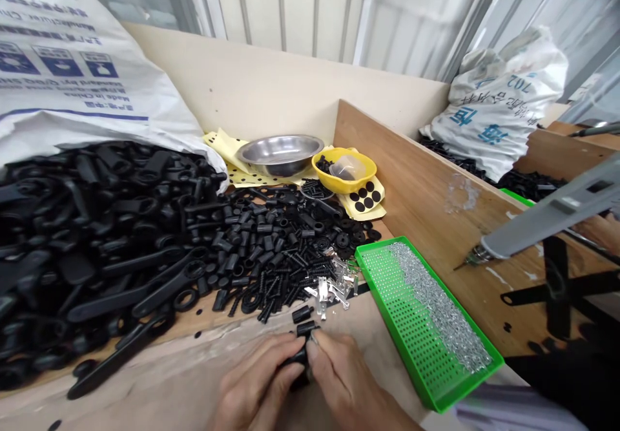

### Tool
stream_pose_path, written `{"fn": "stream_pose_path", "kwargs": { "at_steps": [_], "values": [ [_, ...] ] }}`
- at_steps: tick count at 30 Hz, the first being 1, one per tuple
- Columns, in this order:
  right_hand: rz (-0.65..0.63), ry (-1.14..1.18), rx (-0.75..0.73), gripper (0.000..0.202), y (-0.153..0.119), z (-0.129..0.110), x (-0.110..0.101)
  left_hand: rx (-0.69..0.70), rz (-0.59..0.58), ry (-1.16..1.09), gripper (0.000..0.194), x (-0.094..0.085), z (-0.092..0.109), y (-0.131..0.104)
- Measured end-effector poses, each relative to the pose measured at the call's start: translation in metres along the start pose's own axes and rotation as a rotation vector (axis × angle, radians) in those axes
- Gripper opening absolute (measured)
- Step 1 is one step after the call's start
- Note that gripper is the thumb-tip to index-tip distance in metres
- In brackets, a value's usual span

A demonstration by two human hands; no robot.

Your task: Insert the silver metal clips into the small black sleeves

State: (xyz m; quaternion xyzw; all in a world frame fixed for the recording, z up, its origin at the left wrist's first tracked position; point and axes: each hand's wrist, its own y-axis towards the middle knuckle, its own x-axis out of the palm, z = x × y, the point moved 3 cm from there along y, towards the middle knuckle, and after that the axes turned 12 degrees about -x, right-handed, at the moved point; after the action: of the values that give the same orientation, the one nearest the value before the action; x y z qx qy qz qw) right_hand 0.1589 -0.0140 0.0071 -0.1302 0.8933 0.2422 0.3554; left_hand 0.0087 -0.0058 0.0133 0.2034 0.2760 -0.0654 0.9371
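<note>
My left hand (261, 379) is closed around a black plastic part (296, 357) near the front edge of the work surface. From the other side, my right hand (341, 376) presses its thumb and fingers against the same part; a small tip between those fingers is too hidden to name. Just beyond my fingertips lie two short black cylinders (303, 314). Behind them are shiny metal clips (325, 289), black screws (278, 289) and a heap of short black tubes (252, 240). Black lever-shaped handles (165, 282) are piled to the left.
A green perforated tray (397, 315) with small silvery parts stands at the right. Hanging over the wooden divider (411, 185) is a grey electric screwdriver (552, 211). At the back sit a steel bowl (281, 153) and a yellow basket (346, 182). A white sack (97, 82) spills handles.
</note>
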Motion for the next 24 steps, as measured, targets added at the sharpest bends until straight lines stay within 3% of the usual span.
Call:
{"fn": "stream_pose_path", "kwargs": {
  "at_steps": [4, 7, 13, 18, 21, 24],
  "values": [
    [-0.008, 0.047, 0.015, 0.036, 0.007, 0.0, -0.002, 0.096, 0.09, 0.125, 0.024, 0.003, -0.007, -0.004],
    [0.057, 0.037, -0.016, 0.034, 0.012, 0.001, -0.004, 0.098, 0.147, 0.172, 0.024, 0.006, -0.012, -0.005],
    [0.109, -0.011, -0.101, 0.034, 0.019, 0.0, -0.01, 0.059, 0.019, 0.06, 0.027, -0.001, -0.006, 0.009],
    [0.057, -0.022, -0.102, 0.03, 0.026, -0.001, -0.013, -0.157, -0.099, -0.108, 0.025, -0.008, -0.005, 0.019],
    [-0.035, 0.002, -0.089, 0.027, 0.029, 0.001, -0.008, -0.239, -0.097, -0.156, 0.021, -0.008, -0.008, 0.019],
    [-0.062, 0.012, -0.1, 0.027, 0.029, 0.003, -0.003, -0.205, -0.059, -0.148, 0.022, -0.008, -0.011, 0.017]
  ]
}}
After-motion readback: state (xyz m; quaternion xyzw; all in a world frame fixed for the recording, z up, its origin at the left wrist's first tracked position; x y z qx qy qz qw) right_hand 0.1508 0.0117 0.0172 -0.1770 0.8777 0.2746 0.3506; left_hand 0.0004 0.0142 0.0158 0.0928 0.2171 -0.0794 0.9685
